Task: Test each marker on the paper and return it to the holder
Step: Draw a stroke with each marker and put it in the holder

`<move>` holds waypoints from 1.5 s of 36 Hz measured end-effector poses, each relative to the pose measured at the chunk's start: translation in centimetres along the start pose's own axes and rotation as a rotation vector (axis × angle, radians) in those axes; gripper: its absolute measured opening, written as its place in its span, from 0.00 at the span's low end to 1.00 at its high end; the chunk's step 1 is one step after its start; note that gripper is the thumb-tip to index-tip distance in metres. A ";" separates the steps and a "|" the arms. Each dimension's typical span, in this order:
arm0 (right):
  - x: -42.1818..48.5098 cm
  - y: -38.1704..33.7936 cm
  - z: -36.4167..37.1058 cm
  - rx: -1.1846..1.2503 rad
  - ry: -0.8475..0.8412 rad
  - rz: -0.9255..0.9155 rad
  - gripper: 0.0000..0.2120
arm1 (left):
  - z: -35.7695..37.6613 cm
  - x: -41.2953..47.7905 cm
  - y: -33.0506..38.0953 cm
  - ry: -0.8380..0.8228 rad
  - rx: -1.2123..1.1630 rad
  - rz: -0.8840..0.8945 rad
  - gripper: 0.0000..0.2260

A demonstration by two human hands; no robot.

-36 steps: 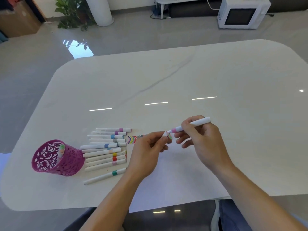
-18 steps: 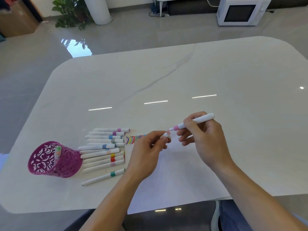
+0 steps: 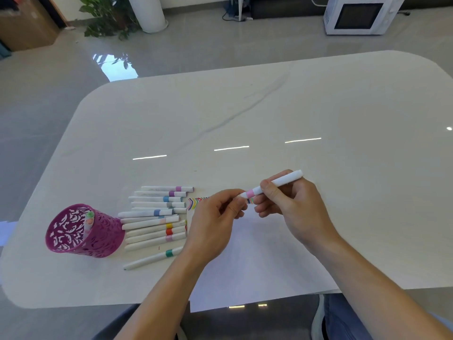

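My right hand (image 3: 291,204) grips a white marker with a pink band (image 3: 277,184), held slanted above the white paper (image 3: 257,261). The marker's pink end meets the fingertips of my left hand (image 3: 215,222), which pinch its small white cap, mostly hidden by the fingers. A row of coloured chevron marks (image 3: 195,202) runs along the paper's top edge, partly behind my hands. The magenta cut-out holder (image 3: 73,236) stands at the left with a marker (image 3: 89,218) inside. Several capped white markers (image 3: 157,217) lie in a row between holder and paper.
One marker with a green band (image 3: 154,258) lies apart, nearest the table's front edge. The white table (image 3: 318,106) stretches far behind and to the right. The paper overhangs the front edge. On the floor beyond are a microwave (image 3: 360,15) and a plant (image 3: 107,15).
The marker's pink end and my left fingertips have drawn together, with the gap between them gone. Both hands stay in the same spot above the paper.
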State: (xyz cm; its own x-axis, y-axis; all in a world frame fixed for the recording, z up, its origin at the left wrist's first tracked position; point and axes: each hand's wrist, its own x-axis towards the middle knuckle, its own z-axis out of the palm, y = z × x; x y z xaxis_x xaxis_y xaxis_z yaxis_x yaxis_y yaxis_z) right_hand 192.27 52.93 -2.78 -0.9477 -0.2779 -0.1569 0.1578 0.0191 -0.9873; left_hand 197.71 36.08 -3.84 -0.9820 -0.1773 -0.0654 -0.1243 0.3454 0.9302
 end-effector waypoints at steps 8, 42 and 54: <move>-0.3 0.6 0.4 0.060 -0.010 0.010 0.09 | -0.2 -0.3 0.0 0.031 0.021 0.013 0.12; -0.2 0.3 1.5 -0.315 -0.179 0.303 0.09 | -5.1 -1.7 2.3 0.456 -0.348 0.025 0.03; -0.4 1.2 2.2 -0.591 -0.210 0.222 0.06 | -12.4 -3.7 1.5 0.784 0.493 0.431 0.12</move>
State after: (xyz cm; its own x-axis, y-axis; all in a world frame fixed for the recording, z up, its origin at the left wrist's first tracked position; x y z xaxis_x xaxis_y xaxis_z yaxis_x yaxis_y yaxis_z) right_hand 193.50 50.92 -3.85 -0.8265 -0.3866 -0.4091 0.1078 0.6047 -0.7892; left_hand 202.93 25.85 2.23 -0.6091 -0.4404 0.6596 -0.0011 0.8322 0.5545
